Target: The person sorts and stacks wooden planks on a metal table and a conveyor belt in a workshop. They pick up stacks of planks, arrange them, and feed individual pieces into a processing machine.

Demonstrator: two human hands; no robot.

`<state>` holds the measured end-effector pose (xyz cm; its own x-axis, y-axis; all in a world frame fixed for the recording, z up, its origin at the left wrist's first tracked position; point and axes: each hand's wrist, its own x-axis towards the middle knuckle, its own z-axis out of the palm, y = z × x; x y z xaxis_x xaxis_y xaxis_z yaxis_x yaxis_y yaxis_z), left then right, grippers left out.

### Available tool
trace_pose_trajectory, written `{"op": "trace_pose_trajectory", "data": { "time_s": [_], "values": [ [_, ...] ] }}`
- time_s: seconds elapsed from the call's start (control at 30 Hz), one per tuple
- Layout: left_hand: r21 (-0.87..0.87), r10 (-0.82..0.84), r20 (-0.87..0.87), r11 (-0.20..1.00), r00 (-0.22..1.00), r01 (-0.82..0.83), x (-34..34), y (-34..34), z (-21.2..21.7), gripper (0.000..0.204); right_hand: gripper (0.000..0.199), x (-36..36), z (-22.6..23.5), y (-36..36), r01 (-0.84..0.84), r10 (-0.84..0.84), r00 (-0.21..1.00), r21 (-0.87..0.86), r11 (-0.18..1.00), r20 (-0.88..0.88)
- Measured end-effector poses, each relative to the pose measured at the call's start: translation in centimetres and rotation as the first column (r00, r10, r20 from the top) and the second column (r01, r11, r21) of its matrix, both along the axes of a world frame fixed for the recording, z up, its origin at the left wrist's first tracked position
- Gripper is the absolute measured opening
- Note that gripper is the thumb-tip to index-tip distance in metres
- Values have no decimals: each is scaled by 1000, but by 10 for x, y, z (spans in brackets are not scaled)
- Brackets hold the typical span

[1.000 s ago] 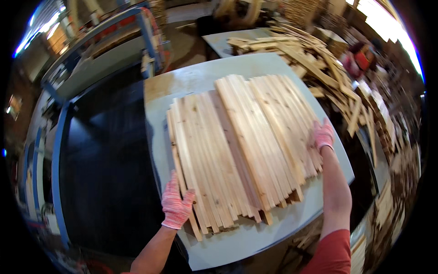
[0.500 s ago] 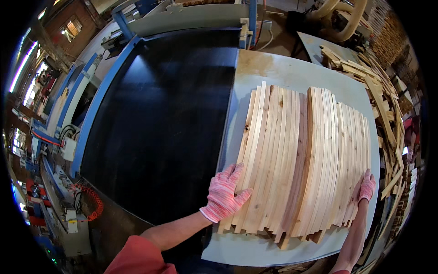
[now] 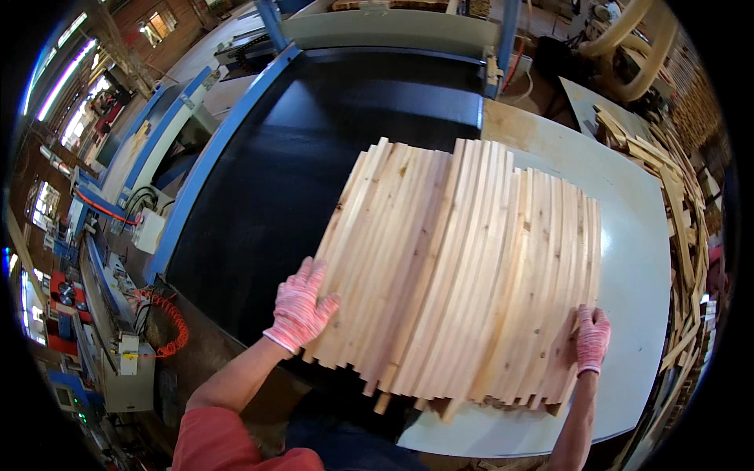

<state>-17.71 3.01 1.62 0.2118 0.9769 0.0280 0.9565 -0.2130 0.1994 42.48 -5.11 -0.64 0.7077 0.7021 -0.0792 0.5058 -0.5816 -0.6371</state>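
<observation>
A broad row of pale wooden strips (image 3: pixel 455 267) lies side by side, with uneven ends and a darker reddish band left of the middle. Its left part lies over a black conveyor belt (image 3: pixel 251 212), its right part over a pale grey tabletop (image 3: pixel 628 275). My left hand (image 3: pixel 297 310), in a pink and white knit glove, grips the row's left edge near its lower end, thumb toward the strips. At the right edge my gloved right hand (image 3: pixel 593 341) closes against the outermost strip. The row is held between both hands; some fingertips are hidden.
A blue side rail (image 3: pixel 216 169) borders the belt, and a grey crossbeam (image 3: pixel 385 31) spans its far end. Piled scrap boards (image 3: pixel 675 196) lie beyond the tabletop's right side. At the left are machinery and a coiled red hose (image 3: pixel 174 334).
Both hands have moved left with the strips between them. The row has slid from the grey tabletop partly onto the black belt. The view has also shifted.
</observation>
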Motion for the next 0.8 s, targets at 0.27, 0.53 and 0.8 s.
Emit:
{"op": "trace_pose_trajectory", "data": {
  "time_s": [0.27, 0.53, 0.8],
  "values": [
    [41, 257, -164, 966, 952, -254, -185, 47, -16, 85, 44, -213, 6, 53, -144, 144, 990, 80, 986, -1],
    [42, 350, -215, 936, 912, -349, -349, 94, -7, 84, 60, -380, -7, 113, -227, 227, 974, -59, 972, 2],
    [215, 306, -160, 939, 938, -270, -446, 112, -37, 60, 51, -500, 8, 132, -210, 213, 971, -40, 977, 108]
  ]
}}
